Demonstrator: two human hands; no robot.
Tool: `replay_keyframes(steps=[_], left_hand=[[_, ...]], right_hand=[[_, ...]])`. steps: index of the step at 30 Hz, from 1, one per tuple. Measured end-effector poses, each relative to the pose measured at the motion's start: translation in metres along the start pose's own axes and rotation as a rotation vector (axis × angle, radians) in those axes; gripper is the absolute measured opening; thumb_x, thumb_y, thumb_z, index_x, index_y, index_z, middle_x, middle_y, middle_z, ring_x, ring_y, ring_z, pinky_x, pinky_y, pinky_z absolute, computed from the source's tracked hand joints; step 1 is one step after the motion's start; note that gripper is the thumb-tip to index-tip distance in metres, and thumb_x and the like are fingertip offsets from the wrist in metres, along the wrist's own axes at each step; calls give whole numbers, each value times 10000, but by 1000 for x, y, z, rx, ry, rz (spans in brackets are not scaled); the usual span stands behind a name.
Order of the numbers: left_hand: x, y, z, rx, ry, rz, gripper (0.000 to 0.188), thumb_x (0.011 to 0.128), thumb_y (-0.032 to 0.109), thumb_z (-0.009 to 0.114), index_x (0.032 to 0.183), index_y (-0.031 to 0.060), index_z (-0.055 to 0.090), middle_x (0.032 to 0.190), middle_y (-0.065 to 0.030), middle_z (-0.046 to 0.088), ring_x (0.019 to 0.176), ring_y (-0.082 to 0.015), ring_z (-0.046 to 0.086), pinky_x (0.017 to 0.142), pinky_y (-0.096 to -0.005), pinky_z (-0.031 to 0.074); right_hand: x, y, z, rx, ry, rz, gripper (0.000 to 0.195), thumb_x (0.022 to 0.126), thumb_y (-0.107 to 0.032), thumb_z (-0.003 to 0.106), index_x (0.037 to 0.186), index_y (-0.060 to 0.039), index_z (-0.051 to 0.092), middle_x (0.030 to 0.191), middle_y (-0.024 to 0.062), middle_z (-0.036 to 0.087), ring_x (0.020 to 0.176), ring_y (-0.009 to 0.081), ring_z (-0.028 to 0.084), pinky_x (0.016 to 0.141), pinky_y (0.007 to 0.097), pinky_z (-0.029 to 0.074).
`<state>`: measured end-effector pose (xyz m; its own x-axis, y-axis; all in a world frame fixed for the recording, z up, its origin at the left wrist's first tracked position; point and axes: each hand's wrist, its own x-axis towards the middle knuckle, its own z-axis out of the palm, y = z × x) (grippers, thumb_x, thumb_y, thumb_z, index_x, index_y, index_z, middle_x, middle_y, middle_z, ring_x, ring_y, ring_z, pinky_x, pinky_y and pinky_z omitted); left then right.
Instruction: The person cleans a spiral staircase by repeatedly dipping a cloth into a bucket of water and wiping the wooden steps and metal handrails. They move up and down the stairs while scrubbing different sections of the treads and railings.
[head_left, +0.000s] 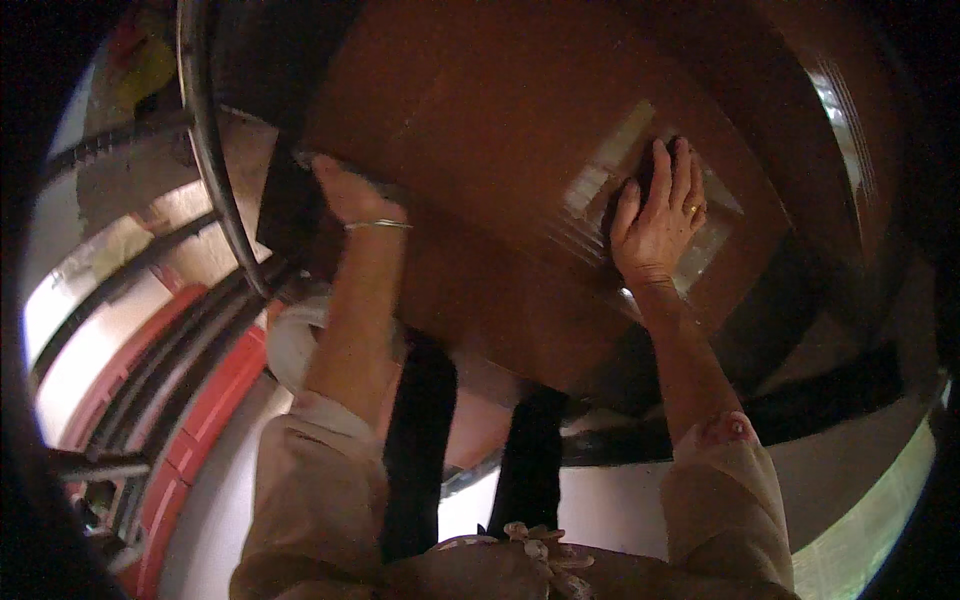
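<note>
A glossy brown panel (480, 112) fills the space before me. My right hand (664, 210) lies palm down on its shiny surface, a ring on one finger. The fingers point away from me, slightly apart, and nothing shows in them. A dark shadow or reflection borders that hand, with pale window-like reflections around it. Farther left, my left hand (352, 191) is at the panel's left edge, with a bangle (379, 223) at the wrist. Its fingers are blurred and partly hidden, so their grip is unclear. A dark, narrow edge or object runs beside that hand.
A dark curved metal bar (206, 142) rises at the left. Behind it are stacked shelves or ledges with a red band (217, 405). A whitish round container (292, 341) stands beside my left forearm. A dark rail (825, 394) crosses the lower right.
</note>
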<state>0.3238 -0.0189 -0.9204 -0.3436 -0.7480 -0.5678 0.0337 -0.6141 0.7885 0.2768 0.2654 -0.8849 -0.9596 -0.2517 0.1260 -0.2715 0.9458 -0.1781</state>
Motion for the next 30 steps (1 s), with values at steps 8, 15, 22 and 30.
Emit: replay_keyframes(steps=[8, 15, 22, 30], left_hand=[[-232, -211, -14, 12, -44, -19, 476, 950, 361, 294, 1291, 46, 395, 1302, -106, 425, 1153, -262, 422, 997, -398, 317], [-403, -279, -11, -66, 174, -904, 418, 937, 303, 306, 1226, 41, 458, 1223, -112, 484, 1060, -264, 476, 928, -398, 367], [-391, -285, 7, -182, 242, -1124, 374, 925, 245, 318, 1161, 37, 520, 1144, -118, 543, 967, -267, 531, 859, -399, 417], [-174, -148, -3, -263, 96, -856, 352, 921, 213, 341, 1126, 18, 550, 1129, -139, 565, 919, -283, 560, 820, -406, 456]], right_hand=[[-8, -7, 26, 5, 137, -122, 476, 855, -303, 458, 1280, -91, 418, 1365, 186, 346, 1221, 390, 347, 972, 546, 263], [-15, -27, 33, 34, 217, -166, 449, 856, -359, 458, 1253, -150, 485, 1344, 128, 396, 1229, 342, 358, 976, 508, 297], [-16, 12, 0, 53, 190, -199, 452, 866, -331, 459, 1262, -115, 474, 1341, 145, 397, 1215, 340, 377, 978, 473, 317], [-16, 16, -29, 97, 226, -241, 400, 901, -268, 418, 1256, -90, 460, 1346, 152, 385, 1227, 358, 365, 972, 496, 315]])
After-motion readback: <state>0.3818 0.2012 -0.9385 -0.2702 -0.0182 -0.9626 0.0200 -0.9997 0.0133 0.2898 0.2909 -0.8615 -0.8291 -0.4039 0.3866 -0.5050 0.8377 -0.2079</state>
